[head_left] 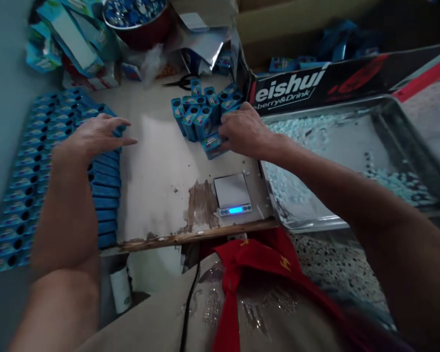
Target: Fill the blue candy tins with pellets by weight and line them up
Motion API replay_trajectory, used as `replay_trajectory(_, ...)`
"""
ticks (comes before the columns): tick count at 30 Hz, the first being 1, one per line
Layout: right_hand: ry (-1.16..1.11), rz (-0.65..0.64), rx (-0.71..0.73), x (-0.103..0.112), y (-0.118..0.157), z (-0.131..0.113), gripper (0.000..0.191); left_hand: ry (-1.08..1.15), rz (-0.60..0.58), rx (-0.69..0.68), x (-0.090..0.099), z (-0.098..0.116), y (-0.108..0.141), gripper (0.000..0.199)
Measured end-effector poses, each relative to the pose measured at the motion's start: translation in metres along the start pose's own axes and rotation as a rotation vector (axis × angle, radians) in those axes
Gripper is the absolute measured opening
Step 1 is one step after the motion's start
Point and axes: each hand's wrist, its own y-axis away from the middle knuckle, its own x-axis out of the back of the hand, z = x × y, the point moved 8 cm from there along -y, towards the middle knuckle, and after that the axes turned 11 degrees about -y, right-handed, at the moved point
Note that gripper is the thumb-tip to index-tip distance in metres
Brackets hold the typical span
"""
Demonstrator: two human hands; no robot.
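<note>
My left hand (97, 134) is over the inner edge of the rows of small blue boxes (25, 178), thumb and fingers stretched apart with nothing between them. These boxes stand packed side by side, each with a dark round hole on top. My right hand (244, 128) is at the right side of a loose cluster of similar blue boxes (196, 115). Its fingers are curled against a small blue box (211, 145) that lies tilted at the front of the cluster. The fingertips are partly hidden behind the knuckles.
A digital scale (232, 193) with a lit display sits near the worn table edge. At right is a metal tray (315, 224) of pale pellets beside a black carton (337, 80). Black scissors (183, 83) and a bowl (146, 32) of blue-and-silver pieces are at the back.
</note>
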Motion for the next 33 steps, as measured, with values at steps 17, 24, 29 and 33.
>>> replay_trajectory(17, -0.262, 0.436, -0.310, 0.038, 0.232, 0.146, 0.047, -0.152, -0.102, -0.162, -0.065, 0.108, 0.194, 0.068)
replay_trajectory(24, -0.149, 0.115, -0.196, -0.084, 0.306, 0.189, 0.116, -0.044, -0.096, 0.010, -0.109, 0.093, 0.224, 0.078)
replay_trajectory(29, -0.211, 0.039, 0.123, -0.132, 0.264, 0.154, 0.123, 0.021, 0.153, -0.068, -0.105, 0.109, 0.233, 0.063)
replay_trajectory(33, -0.288, 0.077, 0.304, -0.141, 0.229, 0.128, 0.100, -0.010, 0.296, -0.057, -0.104, 0.104, 0.251, 0.059)
